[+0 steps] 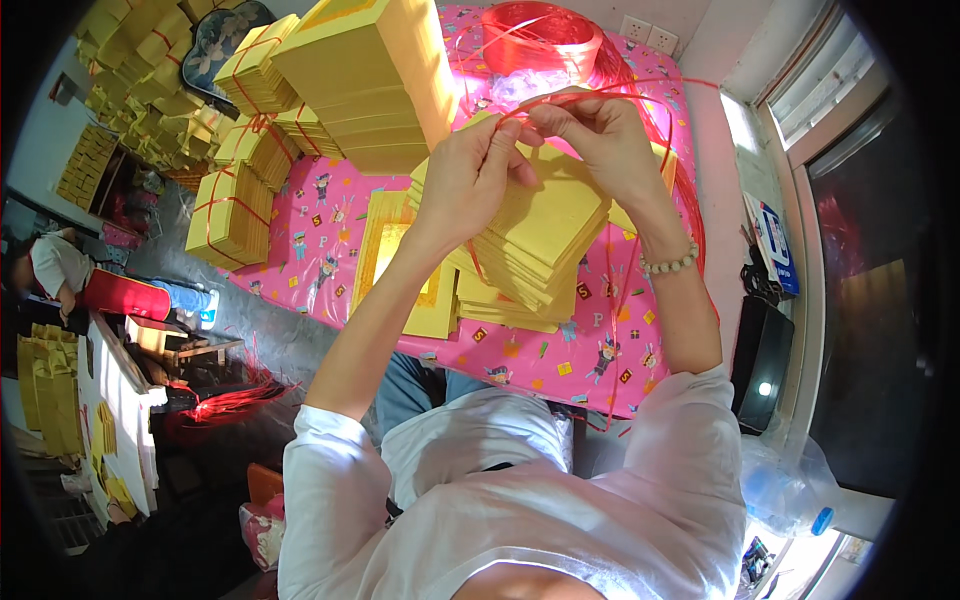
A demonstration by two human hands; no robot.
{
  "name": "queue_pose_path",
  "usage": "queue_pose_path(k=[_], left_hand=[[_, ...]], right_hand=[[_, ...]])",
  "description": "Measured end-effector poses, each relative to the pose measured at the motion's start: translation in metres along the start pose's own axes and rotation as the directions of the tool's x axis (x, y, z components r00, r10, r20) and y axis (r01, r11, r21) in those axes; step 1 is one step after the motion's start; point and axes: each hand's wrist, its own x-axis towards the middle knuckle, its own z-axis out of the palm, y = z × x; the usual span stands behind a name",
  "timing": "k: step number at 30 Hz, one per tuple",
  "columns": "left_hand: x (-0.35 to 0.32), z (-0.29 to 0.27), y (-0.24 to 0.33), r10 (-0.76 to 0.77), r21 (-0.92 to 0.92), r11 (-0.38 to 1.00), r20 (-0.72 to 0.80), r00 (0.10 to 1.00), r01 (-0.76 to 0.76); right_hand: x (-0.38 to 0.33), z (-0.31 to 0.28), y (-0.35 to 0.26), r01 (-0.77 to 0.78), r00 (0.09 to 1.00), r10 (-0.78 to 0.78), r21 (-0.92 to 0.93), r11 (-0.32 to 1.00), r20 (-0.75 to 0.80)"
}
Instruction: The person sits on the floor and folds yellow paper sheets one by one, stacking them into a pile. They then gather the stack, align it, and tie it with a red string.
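White sleeves of my shirt (520, 500) were closest, with both my arms reaching up over the table (340, 290), which had a pink cover with little cartoon pictures. My left hand (470, 175) was pinched shut on a thin red string (640, 92). My right hand (600, 135) was pinched shut on the same string, just beside the left one, and the fingertips were almost touching. A bead bracelet (670, 265) sat on my right wrist. Under my hands lay a stack of yellow paper (535, 245), near the middle of the table, and the string went around it. A red roll of string (540, 35) sat at the far edge. More yellow stacks (350, 75), some tied with red string, were piled toward the far left corner.
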Motion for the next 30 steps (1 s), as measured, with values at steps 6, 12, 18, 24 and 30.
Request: queue_pose_path(k=[6,12,18,24,30], left_hand=[[-0.017,-0.021,-0.015,0.333,0.354,0.878,0.034,0.942,-0.323],[-0.034,-0.030,-0.030,0.305,0.235,0.917,0.113,0.946,-0.324],[-0.046,-0.033,-0.038,0.289,0.162,0.938,0.121,0.950,-0.306],[-0.051,-0.028,-0.047,0.324,0.216,0.918,0.082,0.943,-0.334],[-0.058,-0.023,-0.053,0.369,0.282,0.888,0.031,0.929,-0.362]], right_hand=[[-0.007,-0.004,0.011,-0.009,0.989,-0.035,-0.299,0.954,-0.142],[-0.018,-0.003,0.032,-0.102,0.984,0.046,-0.340,0.935,-0.170],[-0.007,-0.018,0.050,-0.288,0.957,0.280,-0.150,0.946,-0.074],[-0.003,-0.028,0.088,-0.352,0.935,0.349,0.048,0.935,0.055],[-0.006,-0.032,0.094,-0.405,0.914,0.400,0.109,0.908,0.065]])
